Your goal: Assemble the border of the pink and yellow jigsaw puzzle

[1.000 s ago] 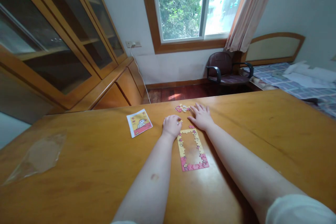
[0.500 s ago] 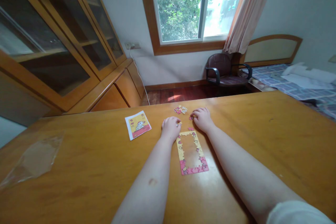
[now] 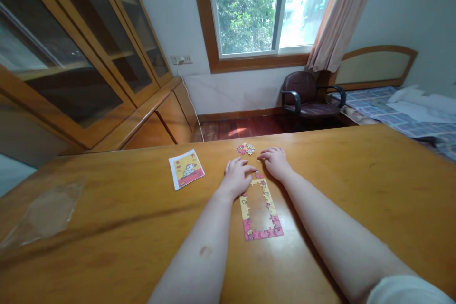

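A jigsaw border, yellow above and pink below, lies on the table with an open middle. My left hand is over its upper left corner, fingers spread, the index finger reaching right to a small pink puzzle piece just above the border. My right hand is up and to the right, its fingertips drawn together at a tiny yellowish puzzle piece. Its grip is partly hidden. Beyond both hands sits a loose pile of puzzle pieces.
To the left lies a picture card with a white animal on yellow and pink. A clear plastic bag is at the table's far left. Past the wooden table stand an armchair, a bed and a glass-door cabinet.
My left hand has let go of a yellowish piece at its fingertips and reached right, spreading its fingers. The right hand stays nearly in place, with a different-looking piece at its fingertips.
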Action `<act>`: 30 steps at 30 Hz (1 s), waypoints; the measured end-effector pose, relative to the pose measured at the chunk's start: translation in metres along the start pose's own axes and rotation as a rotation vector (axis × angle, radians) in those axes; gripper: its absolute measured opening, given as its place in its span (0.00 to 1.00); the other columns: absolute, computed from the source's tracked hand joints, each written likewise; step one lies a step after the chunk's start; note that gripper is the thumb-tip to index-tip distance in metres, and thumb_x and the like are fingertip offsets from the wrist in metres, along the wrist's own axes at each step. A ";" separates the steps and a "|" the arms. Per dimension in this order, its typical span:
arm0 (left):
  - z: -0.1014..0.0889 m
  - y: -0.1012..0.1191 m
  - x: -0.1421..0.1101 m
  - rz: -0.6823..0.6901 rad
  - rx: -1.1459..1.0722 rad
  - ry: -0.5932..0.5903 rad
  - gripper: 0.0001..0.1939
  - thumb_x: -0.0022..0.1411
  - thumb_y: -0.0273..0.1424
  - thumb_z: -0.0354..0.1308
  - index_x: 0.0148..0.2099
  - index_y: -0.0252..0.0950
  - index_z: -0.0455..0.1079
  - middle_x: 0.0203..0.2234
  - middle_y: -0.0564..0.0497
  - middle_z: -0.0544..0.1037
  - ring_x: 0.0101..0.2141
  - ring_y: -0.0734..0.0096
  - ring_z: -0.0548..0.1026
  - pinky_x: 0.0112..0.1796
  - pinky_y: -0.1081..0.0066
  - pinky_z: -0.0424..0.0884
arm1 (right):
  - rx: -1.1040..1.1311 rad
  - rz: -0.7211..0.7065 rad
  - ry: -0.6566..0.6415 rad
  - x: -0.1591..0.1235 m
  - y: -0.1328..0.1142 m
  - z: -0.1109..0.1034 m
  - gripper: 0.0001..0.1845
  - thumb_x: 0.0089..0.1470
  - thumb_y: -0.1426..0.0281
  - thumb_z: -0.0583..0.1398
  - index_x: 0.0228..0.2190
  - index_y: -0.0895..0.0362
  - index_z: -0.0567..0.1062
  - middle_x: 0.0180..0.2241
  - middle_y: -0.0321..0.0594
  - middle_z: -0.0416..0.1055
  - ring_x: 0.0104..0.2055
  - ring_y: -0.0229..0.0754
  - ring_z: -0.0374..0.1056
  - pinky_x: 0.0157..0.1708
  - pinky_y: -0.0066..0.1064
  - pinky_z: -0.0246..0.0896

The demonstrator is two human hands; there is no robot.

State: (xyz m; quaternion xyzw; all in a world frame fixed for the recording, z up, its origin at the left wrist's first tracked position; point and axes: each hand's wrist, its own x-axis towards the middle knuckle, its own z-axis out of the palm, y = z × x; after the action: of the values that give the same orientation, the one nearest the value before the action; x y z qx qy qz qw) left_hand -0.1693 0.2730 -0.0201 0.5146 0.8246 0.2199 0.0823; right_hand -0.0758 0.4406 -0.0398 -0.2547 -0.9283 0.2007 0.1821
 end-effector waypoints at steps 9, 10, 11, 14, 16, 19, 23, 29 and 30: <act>-0.001 -0.007 0.006 -0.055 -0.031 0.110 0.18 0.58 0.26 0.52 0.50 0.43 0.73 0.50 0.51 0.74 0.53 0.63 0.66 0.57 0.61 0.57 | -0.048 0.049 0.108 -0.005 0.000 -0.006 0.17 0.55 0.72 0.52 0.41 0.53 0.78 0.50 0.42 0.71 0.56 0.52 0.58 0.60 0.56 0.36; -0.002 -0.009 0.007 -0.101 -0.033 0.141 0.18 0.58 0.26 0.51 0.50 0.41 0.72 0.49 0.49 0.74 0.52 0.63 0.67 0.56 0.62 0.59 | -0.030 0.002 0.106 -0.005 -0.003 -0.006 0.17 0.56 0.72 0.52 0.43 0.53 0.77 0.50 0.42 0.71 0.56 0.50 0.59 0.60 0.53 0.40; -0.003 -0.011 0.008 -0.151 -0.031 0.164 0.18 0.58 0.26 0.51 0.50 0.40 0.72 0.48 0.48 0.75 0.50 0.63 0.68 0.55 0.63 0.61 | -0.016 -0.049 0.094 -0.005 -0.006 -0.007 0.17 0.56 0.71 0.52 0.44 0.53 0.76 0.50 0.42 0.71 0.55 0.49 0.60 0.60 0.50 0.43; -0.005 -0.014 0.009 -0.250 -0.014 0.200 0.18 0.58 0.26 0.52 0.50 0.38 0.72 0.48 0.46 0.75 0.50 0.60 0.69 0.53 0.63 0.62 | -0.050 -0.144 0.028 0.000 -0.022 -0.008 0.17 0.57 0.69 0.53 0.46 0.53 0.75 0.49 0.43 0.72 0.51 0.48 0.63 0.59 0.46 0.47; -0.005 -0.014 0.009 -0.258 -0.007 0.208 0.17 0.58 0.27 0.52 0.49 0.38 0.71 0.48 0.46 0.75 0.50 0.60 0.69 0.53 0.63 0.62 | -0.135 -0.187 -0.027 0.008 -0.034 -0.006 0.19 0.56 0.69 0.55 0.49 0.52 0.73 0.52 0.43 0.70 0.54 0.51 0.61 0.60 0.50 0.42; -0.005 -0.013 0.009 -0.263 -0.013 0.211 0.16 0.59 0.28 0.52 0.49 0.38 0.71 0.48 0.46 0.75 0.49 0.60 0.69 0.53 0.63 0.62 | -0.228 -0.203 -0.124 0.020 -0.046 0.001 0.23 0.56 0.62 0.57 0.54 0.50 0.69 0.61 0.45 0.59 0.62 0.59 0.50 0.60 0.59 0.34; -0.005 -0.014 0.009 -0.274 -0.027 0.209 0.16 0.59 0.28 0.53 0.49 0.38 0.71 0.48 0.46 0.74 0.50 0.60 0.69 0.52 0.64 0.63 | -0.259 -0.194 -0.208 0.026 -0.045 0.007 0.23 0.57 0.59 0.56 0.54 0.47 0.69 0.63 0.45 0.55 0.64 0.61 0.46 0.59 0.63 0.33; -0.003 -0.017 0.009 -0.275 -0.019 0.203 0.16 0.59 0.28 0.52 0.50 0.38 0.70 0.48 0.46 0.74 0.50 0.60 0.69 0.52 0.64 0.62 | -0.214 -0.269 -0.196 0.015 -0.034 0.001 0.16 0.60 0.63 0.54 0.47 0.45 0.75 0.60 0.39 0.60 0.63 0.55 0.50 0.61 0.58 0.36; -0.002 -0.017 0.009 -0.274 -0.016 0.200 0.16 0.59 0.28 0.52 0.50 0.38 0.70 0.48 0.46 0.74 0.50 0.60 0.69 0.52 0.64 0.62 | -0.209 -0.269 -0.195 0.013 -0.033 -0.001 0.15 0.60 0.63 0.54 0.46 0.45 0.76 0.60 0.38 0.60 0.62 0.54 0.51 0.61 0.57 0.36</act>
State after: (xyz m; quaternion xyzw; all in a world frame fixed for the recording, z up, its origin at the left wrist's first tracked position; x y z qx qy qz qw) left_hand -0.1879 0.2743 -0.0247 0.3721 0.8895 0.2632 0.0329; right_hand -0.0991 0.4220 -0.0205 -0.1251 -0.9830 0.1008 0.0889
